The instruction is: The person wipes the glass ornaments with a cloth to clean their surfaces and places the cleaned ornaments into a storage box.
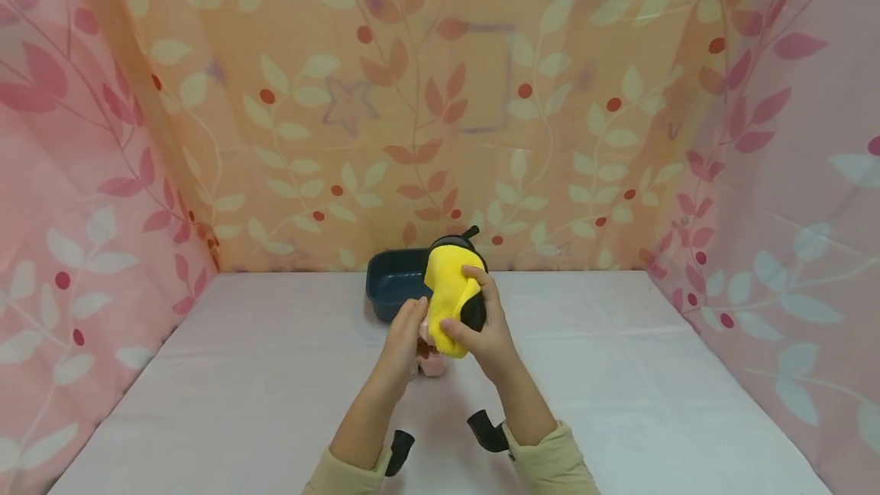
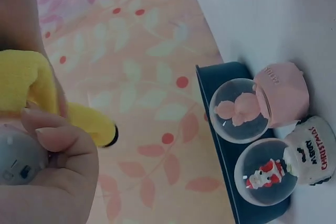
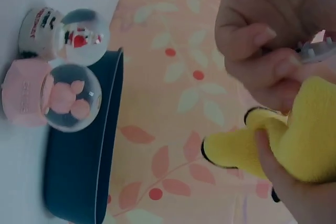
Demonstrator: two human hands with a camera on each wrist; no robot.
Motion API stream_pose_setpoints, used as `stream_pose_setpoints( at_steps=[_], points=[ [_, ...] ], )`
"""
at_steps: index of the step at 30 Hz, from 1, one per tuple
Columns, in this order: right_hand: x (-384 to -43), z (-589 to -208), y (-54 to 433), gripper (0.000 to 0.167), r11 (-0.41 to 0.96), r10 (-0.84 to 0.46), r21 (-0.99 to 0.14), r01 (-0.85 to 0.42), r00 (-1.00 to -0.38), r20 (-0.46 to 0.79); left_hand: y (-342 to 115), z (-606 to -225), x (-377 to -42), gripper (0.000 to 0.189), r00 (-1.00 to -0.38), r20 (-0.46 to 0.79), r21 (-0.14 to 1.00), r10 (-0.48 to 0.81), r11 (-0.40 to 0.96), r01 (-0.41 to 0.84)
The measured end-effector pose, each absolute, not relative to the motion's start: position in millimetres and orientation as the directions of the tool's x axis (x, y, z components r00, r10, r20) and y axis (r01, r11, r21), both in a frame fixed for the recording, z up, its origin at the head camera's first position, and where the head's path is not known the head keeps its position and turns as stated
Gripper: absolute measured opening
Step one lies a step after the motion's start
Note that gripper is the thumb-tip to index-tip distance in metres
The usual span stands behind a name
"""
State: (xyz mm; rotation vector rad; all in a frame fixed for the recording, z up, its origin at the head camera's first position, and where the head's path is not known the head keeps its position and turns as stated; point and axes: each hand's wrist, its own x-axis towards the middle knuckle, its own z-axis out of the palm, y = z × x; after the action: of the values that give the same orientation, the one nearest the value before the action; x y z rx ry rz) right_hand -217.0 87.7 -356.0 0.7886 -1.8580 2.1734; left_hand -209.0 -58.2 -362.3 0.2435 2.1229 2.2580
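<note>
My left hand (image 1: 402, 342) holds a small snow globe (image 2: 20, 156), its clear dome partly covered by the fingers. My right hand (image 1: 491, 334) grips a yellow cloth (image 1: 450, 289) with black edging, bunched against that globe. Folds of the yellow cloth hang down past the fingers in both wrist views. Two more snow globes stand side by side on the table below: one with a pink base (image 2: 283, 94) and a pink figure inside, one with a white Christmas-lettered base (image 2: 312, 150) and a Santa inside.
Behind the standing globes is a dark blue rectangular tub (image 1: 395, 281), near the back of the white table (image 1: 275, 388). Leaf-patterned curtains (image 1: 426, 98) enclose the back and both sides. Black curved pieces (image 1: 486, 431) stick out by both sleeves.
</note>
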Motion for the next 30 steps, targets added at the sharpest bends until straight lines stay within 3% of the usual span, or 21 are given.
stream_pose_setpoints(
  at_steps=[10,23,30],
  points=[
    [-210,-352,79,0.057,-0.13,0.097,-0.853,-0.506,-0.863,0.497,-50,-362,-208,0.033,-0.982,0.095,0.991,0.166,-0.109,0.077],
    [-213,-356,80,0.048,-0.29,0.228,-0.883,-0.368,-0.923,0.31,-44,-370,-205,0.038,-0.992,0.067,0.997,0.104,-0.038,0.063],
    [-214,-354,85,0.045,-0.328,0.247,-0.886,-0.328,-0.935,0.255,-46,-371,-206,0.038,-0.989,0.051,0.995,0.14,-0.086,0.039]
  ],
)
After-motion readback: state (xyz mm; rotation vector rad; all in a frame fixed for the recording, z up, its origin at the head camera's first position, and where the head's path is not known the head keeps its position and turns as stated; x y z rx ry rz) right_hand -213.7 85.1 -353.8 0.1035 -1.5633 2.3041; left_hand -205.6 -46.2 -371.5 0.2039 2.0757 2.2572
